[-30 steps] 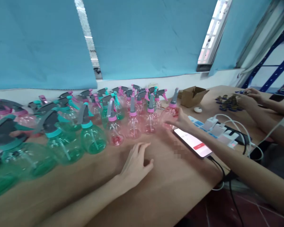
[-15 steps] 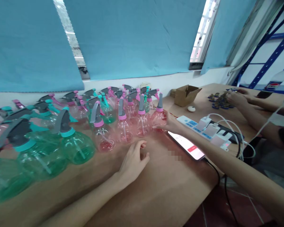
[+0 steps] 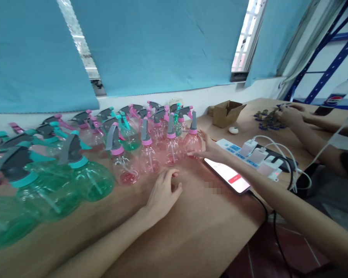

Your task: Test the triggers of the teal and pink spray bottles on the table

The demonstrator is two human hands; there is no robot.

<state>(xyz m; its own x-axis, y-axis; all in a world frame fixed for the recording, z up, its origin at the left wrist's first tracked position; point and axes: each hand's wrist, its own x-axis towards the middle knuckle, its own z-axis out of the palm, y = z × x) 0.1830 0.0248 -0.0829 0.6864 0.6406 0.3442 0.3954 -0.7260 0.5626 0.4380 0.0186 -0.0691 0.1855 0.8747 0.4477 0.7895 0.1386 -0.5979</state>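
Beside a pink spray bottle [image 3: 193, 143] with a grey trigger head, my right hand [image 3: 211, 148] has its thumb and fingers spread. Its fingertips lie close to the bottle's right side; whether they still touch it I cannot tell. My left hand [image 3: 164, 190] rests on the table, loosely curled with a gap between thumb and fingers and nothing in it. Nearest to it stand more pink bottles, one with pink liquid [image 3: 128, 175] and another [image 3: 150, 162] to its right. Green spray bottles [image 3: 94, 179] with turquoise collars stand at the left.
Many more spray bottles crowd toward the wall. A lit phone [image 3: 230, 177] lies by my right forearm, near a power strip [image 3: 230, 147] with white chargers and cables. Farther back are an open cardboard box [image 3: 226, 115], a white oval object [image 3: 233, 130] and another person's hands [image 3: 291, 116] over small parts.
The fingers of my right hand have loosened and drawn slightly away from the pink bottle, which stays upright. My left hand has hardly moved. The view has shifted a little.
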